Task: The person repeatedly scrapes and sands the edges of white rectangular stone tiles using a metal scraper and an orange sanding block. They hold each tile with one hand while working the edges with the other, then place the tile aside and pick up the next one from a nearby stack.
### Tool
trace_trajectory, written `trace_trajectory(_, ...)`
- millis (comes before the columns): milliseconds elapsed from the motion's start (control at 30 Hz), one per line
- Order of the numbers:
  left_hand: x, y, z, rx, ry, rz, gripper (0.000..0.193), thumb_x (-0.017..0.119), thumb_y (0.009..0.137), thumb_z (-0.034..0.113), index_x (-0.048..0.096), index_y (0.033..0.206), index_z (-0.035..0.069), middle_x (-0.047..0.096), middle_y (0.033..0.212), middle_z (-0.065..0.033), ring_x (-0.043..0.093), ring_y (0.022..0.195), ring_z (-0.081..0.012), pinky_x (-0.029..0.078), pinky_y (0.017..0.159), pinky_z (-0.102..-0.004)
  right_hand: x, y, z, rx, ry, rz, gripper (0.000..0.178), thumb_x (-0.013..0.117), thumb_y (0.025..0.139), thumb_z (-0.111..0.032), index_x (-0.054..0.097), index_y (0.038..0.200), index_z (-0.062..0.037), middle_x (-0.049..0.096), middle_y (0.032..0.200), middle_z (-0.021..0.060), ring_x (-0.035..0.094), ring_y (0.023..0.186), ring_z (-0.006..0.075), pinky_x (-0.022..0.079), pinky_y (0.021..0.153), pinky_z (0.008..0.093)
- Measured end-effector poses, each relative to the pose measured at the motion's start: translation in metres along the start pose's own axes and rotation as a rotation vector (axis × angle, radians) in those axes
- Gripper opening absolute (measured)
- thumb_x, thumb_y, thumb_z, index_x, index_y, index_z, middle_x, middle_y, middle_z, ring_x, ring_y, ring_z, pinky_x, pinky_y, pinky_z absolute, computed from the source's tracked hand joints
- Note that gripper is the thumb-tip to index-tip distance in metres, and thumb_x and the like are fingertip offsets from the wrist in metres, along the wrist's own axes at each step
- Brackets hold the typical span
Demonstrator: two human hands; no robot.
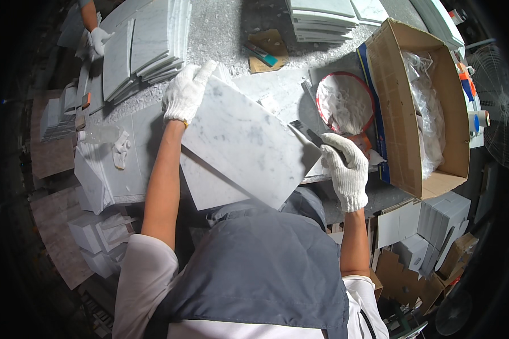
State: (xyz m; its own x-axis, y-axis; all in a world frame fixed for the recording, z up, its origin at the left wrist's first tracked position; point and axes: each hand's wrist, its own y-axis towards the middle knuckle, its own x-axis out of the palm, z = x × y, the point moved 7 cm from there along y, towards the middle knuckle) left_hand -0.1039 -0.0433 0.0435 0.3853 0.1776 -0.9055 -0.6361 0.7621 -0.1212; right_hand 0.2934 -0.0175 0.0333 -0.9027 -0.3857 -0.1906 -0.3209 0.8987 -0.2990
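My left hand (189, 93), in a white knitted glove, grips the upper left corner of a grey-veined white marble tile (246, 135). This tile is held tilted over another pale tile (212, 183) that shows beneath its lower left edge. My right hand (345, 169), gloved the same way, is closed on a putty knife (306, 133), its handle mostly hidden in the fingers. The dark blade points up and left, by the tile's right edge; I cannot tell if they touch. Beyond my right hand stands a red-rimmed round container (345, 101) with white crumpled material inside.
A cardboard box (396, 107) with clear plastic film stands at right. Marble tiles are stacked at far left (158, 39) and far middle (322, 22). A teal-ended scraper (261, 55) lies on brown card. Another person's gloved hand (100, 40) is at upper left.
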Motion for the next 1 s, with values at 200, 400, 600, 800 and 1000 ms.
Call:
trace_trajectory(200,0.000,0.000,0.001,0.006,-0.008,0.001,0.068,0.049,0.092,0.074,0.071,0.104,0.011,0.071,0.106,-0.0191,0.065,0.102,-0.0388,0.048,0.089,-0.0457,-0.023,-0.004,0.029,0.057,0.334,0.068,0.037,0.068,0.096,-0.009,0.063,0.131,0.0023,0.069,0.103,0.0059,0.063,0.078,0.0106,0.053,0.068,0.0237)
trace_trajectory(400,0.000,0.000,-0.001,-0.001,0.019,0.009,0.069,0.049,0.092,0.073,0.071,0.108,0.010,0.071,0.108,-0.0192,0.065,0.104,-0.0387,0.048,0.090,-0.0456,-0.009,-0.037,0.069,0.289,0.576,-0.060,0.021,0.068,0.098,-0.015,0.064,0.111,0.0008,0.068,0.097,0.0077,0.063,0.076,0.0130,0.058,0.075,0.0303)
trace_trajectory(600,0.000,0.002,0.001,0.082,-0.031,0.049,0.066,0.049,0.098,0.063,0.068,0.108,0.000,0.069,0.106,-0.0248,0.065,0.103,-0.0392,0.047,0.091,-0.0437,0.055,-0.062,0.061,0.344,0.568,-0.422,0.017,0.071,0.096,-0.014,0.066,0.109,-0.0036,0.067,0.089,0.0001,0.059,0.081,0.0082,0.050,0.077,0.0250)
trace_trajectory(800,-0.008,0.001,0.017,0.082,-0.033,-0.180,0.061,0.060,0.095,0.056,0.067,0.112,-0.002,0.069,0.109,-0.0245,0.065,0.108,-0.0336,0.047,0.096,-0.0401,0.057,-0.058,0.062,0.229,0.271,-0.245,0.015,0.070,0.096,-0.014,0.068,0.107,-0.0033,0.070,0.092,-0.0006,0.059,0.083,0.0070,0.048,0.078,0.0230)
trace_trajectory(1000,0.000,0.029,0.110,0.254,0.180,-0.255,0.079,0.053,0.091,0.065,0.064,0.116,-0.009,0.066,0.119,-0.0326,0.064,0.112,-0.0413,0.047,0.092,-0.0452,0.017,-0.037,0.041,0.259,0.455,-0.008,0.017,0.070,0.098,-0.018,0.066,0.097,-0.0015,0.065,0.080,-0.0008,0.054,0.065,0.0039,0.045,0.059,0.0214)
